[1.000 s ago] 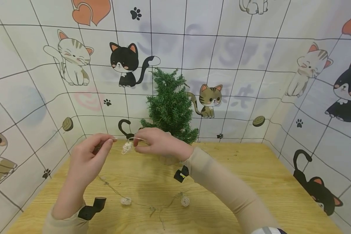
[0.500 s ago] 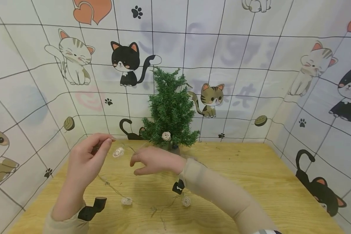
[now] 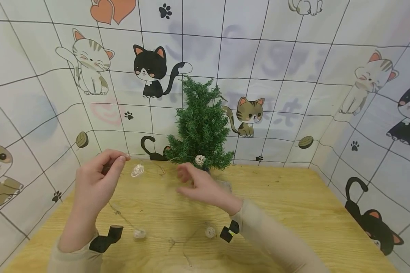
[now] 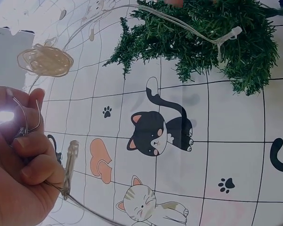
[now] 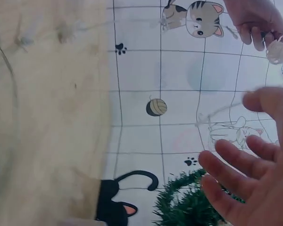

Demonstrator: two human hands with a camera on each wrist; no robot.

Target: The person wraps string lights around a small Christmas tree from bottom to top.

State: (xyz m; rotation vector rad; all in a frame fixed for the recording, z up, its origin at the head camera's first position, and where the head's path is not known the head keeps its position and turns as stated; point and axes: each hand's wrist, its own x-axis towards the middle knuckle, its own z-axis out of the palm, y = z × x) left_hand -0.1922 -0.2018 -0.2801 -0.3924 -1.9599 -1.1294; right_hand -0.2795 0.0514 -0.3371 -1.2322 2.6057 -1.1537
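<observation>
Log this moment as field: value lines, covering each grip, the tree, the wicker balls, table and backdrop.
Table: wood-grain top
Backdrop: white, black grid, cat prints
Left grip: pinches thin wire
Right grip: spread, holding nothing visible
Artificial evergreen tree: upright, toward table's back
Raised wicker ball: off the table, near left grip
Tree wicker ball: at lower front branches
Table wicker balls: two, in foreground

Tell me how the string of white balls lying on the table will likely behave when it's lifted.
The string is probably floppy, since it lies in loose bends across the table. Its balls look light for their size, being openly woven. Their roundish shape may let them roll a little, though the string would likely check that.
</observation>
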